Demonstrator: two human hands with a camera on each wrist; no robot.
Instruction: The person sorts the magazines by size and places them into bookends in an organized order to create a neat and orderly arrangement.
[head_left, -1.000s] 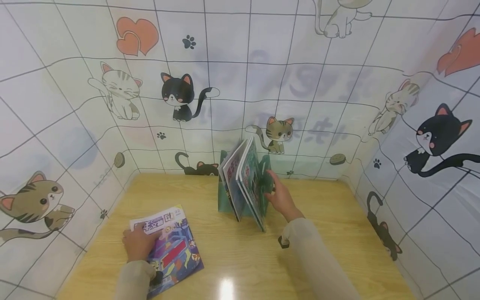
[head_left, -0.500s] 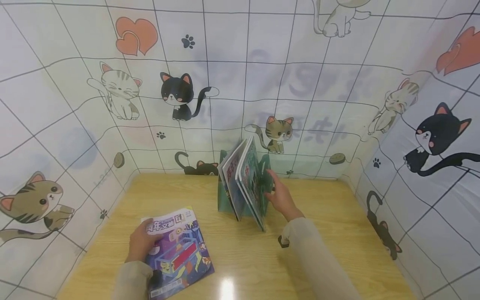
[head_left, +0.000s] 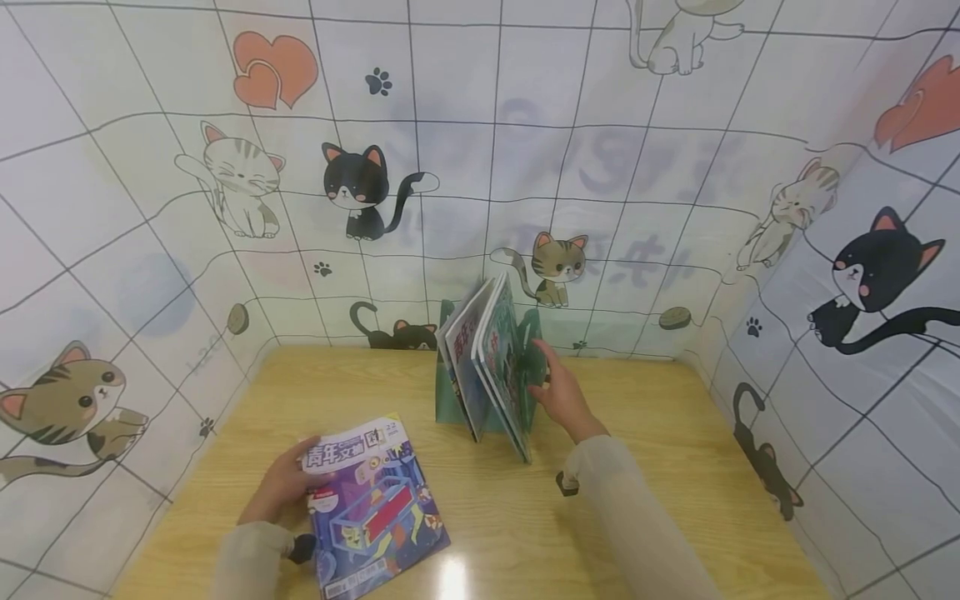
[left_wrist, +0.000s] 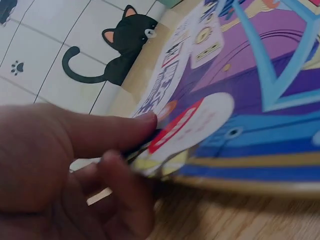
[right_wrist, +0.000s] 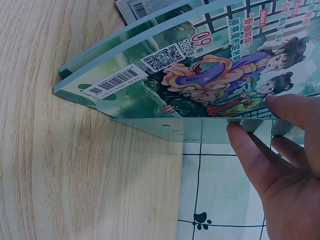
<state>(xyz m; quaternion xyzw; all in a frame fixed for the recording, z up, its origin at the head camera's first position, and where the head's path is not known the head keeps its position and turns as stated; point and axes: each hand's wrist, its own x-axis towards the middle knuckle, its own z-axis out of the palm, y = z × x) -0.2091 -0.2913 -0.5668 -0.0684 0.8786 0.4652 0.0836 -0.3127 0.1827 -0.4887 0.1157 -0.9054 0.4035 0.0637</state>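
Note:
A purple-and-blue magazine (head_left: 375, 500) lies at the front left of the wooden table (head_left: 675, 433), its left edge raised. My left hand (head_left: 288, 487) grips that edge. In the left wrist view the thumb (left_wrist: 100, 135) lies on the cover (left_wrist: 240, 100) and the fingers curl beneath. A teal book stand (head_left: 448, 408) at the back centre holds several magazines leaning left. My right hand (head_left: 551, 387) holds the rightmost, green-covered one (head_left: 502, 358) by its edge. In the right wrist view my right hand (right_wrist: 255, 117) has a finger on the cover (right_wrist: 200, 75) and the thumb just behind it.
Walls papered with cartoon cats (head_left: 360, 192) close the table in on the left, back and right. A small black object (head_left: 564, 483) hangs at my right sleeve. Bare wood (head_left: 360, 383) lies between the flat magazine and the stand.
My left hand has moved the purple magazine right and nearer to me, turning it and lifting its left edge. The right hand and the standing magazines have stayed still.

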